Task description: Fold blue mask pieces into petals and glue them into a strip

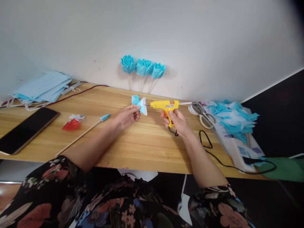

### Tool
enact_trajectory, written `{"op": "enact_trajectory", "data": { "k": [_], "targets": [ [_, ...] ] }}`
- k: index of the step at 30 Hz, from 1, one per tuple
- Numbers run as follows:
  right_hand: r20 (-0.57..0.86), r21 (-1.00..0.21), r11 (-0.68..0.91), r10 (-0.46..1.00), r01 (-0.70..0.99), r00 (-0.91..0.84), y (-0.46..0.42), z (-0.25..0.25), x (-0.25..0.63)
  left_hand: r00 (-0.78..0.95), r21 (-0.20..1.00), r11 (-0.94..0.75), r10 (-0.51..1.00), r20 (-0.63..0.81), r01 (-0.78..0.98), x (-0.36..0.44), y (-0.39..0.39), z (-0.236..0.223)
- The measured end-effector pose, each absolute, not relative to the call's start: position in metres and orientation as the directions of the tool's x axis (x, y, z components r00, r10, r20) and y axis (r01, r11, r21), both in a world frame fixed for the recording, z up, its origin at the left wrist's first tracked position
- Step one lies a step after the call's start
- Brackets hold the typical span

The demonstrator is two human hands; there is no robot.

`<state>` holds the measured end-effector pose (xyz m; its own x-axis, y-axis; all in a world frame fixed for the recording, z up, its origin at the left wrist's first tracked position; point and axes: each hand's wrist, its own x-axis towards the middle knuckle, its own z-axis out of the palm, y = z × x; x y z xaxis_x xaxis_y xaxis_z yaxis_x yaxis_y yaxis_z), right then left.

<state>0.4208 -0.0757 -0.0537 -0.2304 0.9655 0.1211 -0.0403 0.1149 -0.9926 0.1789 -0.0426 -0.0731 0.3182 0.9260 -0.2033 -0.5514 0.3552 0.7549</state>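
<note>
Fingers (135,109) pinching pleated blue-white fabric (143,106), smooth yellow plastic glue gun (164,104) alongside

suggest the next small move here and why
Probably squeeze the glue gun trigger lightly: the right hand has its nozzle at the blue-and-white piece pinched in the left hand.

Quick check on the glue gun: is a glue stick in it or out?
In: a pale glue stick juts from the back of the yellow glue gun, held in the right hand. The part inside is hidden.
</note>
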Motion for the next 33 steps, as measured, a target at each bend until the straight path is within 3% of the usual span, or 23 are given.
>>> {"op": "enact_trajectory", "data": {
  "k": [33],
  "targets": [
    [0.097, -0.994, 0.104, 0.971, 0.022, -0.217, -0.0783, -0.0476, 0.4172, 0.345, 0.773, 0.354, 0.92, -0.186, -0.526, 0.1783, -0.0433, -0.073]
  ]
}}
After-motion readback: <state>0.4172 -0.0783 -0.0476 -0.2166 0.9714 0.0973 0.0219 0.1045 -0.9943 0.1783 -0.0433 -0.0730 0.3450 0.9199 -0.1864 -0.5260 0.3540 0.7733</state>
